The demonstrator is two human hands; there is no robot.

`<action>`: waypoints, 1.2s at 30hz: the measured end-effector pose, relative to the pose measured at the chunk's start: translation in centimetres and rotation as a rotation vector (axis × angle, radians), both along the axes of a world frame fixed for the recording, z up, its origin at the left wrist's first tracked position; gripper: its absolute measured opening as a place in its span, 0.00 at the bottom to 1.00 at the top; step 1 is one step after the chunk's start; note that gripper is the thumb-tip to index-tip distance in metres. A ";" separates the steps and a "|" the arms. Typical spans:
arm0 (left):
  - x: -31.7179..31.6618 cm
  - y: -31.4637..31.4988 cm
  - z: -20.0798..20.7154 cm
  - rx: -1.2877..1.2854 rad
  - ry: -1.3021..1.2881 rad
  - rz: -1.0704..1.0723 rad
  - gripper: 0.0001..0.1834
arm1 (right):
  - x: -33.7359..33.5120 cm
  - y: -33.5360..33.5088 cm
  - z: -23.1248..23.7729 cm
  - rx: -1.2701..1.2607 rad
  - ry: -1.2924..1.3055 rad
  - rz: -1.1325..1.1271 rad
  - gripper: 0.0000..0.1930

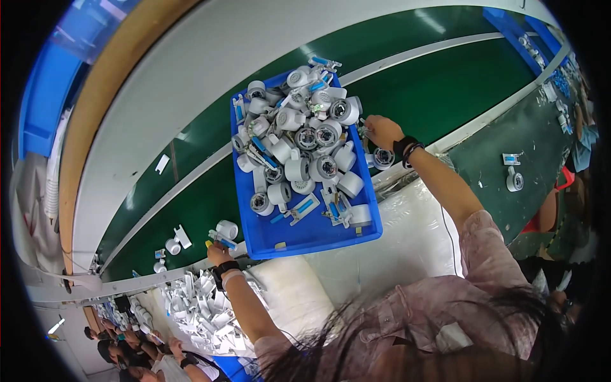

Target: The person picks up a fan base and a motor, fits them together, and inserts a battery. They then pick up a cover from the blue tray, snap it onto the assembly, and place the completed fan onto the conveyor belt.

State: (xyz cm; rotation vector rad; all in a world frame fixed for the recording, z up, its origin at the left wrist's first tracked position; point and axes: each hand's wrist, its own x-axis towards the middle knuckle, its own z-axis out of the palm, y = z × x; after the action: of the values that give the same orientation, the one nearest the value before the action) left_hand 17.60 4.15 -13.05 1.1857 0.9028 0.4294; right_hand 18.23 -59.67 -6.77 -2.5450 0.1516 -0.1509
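A blue bin (pixel 305 237) heaped with white round housings (pixel 312 137) and blue-and-white small parts sits across the edge of the green conveyor belt (pixel 445 89). My right hand (pixel 382 131) is closed on the bin's right rim, fingers among the parts there. A round housing (pixel 384 158) lies just under that wrist. My left hand (pixel 216 253) is closed by the bin's near-left corner, pinching a small blue-and-white part (pixel 224 242). A white cylinder (pixel 226 228) stands right above it. Both wrists wear dark bands.
Loose white parts (pixel 173 245) lie on the belt to the left. A pile of white plastic pieces (pixel 197 312) and white plastic-wrapped bundles (pixel 414 235) fill the near bench. Other workers (pixel 127 344) sit at lower left; another person (pixel 582 137) is at far right.
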 end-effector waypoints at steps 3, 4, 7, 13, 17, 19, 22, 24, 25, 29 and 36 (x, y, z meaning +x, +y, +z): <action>-1.1 -1.6 1.1 0.275 0.132 -0.083 0.18 | 0.7 0.2 -0.4 -0.166 0.026 0.014 0.11; -1.9 -2.9 1.8 0.275 0.138 -0.094 0.18 | 0.6 -0.2 -0.6 -0.261 0.078 -0.006 0.10; -5.3 -2.0 3.3 0.565 0.049 -0.165 0.21 | 0.8 -0.1 -0.3 -0.300 0.203 0.082 0.07; -10.8 -3.7 5.1 0.585 0.122 -0.186 0.22 | -5.1 -3.5 1.3 0.153 -0.192 0.196 0.03; -14.2 -9.5 6.4 0.582 -0.010 -0.269 0.21 | -11.4 -2.7 7.6 0.170 -0.308 0.187 0.02; -16.4 -14.4 7.9 0.497 -0.214 -0.454 0.21 | -14.8 -2.3 9.9 0.078 -0.352 0.243 0.03; -19.7 -23.8 12.2 0.288 -0.292 -0.945 0.20 | -19.1 -0.1 13.0 0.096 -0.427 0.285 0.06; -22.0 -28.4 12.8 0.296 -0.398 -1.146 0.22 | -21.4 1.6 14.6 0.183 -0.432 0.285 0.07; -22.9 -30.6 13.6 0.341 -0.413 -1.234 0.23 | -22.6 2.1 15.0 0.186 -0.413 0.291 0.07; -25.8 -35.5 16.0 0.510 -0.473 -1.354 0.28 | -26.3 4.9 15.6 0.420 -0.386 0.350 0.06; -26.8 -34.1 17.1 0.391 -0.685 -1.478 0.32 | -31.8 7.8 17.4 0.649 -0.199 0.541 0.08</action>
State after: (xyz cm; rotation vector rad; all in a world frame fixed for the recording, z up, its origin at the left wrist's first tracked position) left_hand -9.21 -29.91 4.04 1.5769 -0.7512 -0.2401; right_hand -13.53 -51.82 10.65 -1.8302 -0.4869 -0.1153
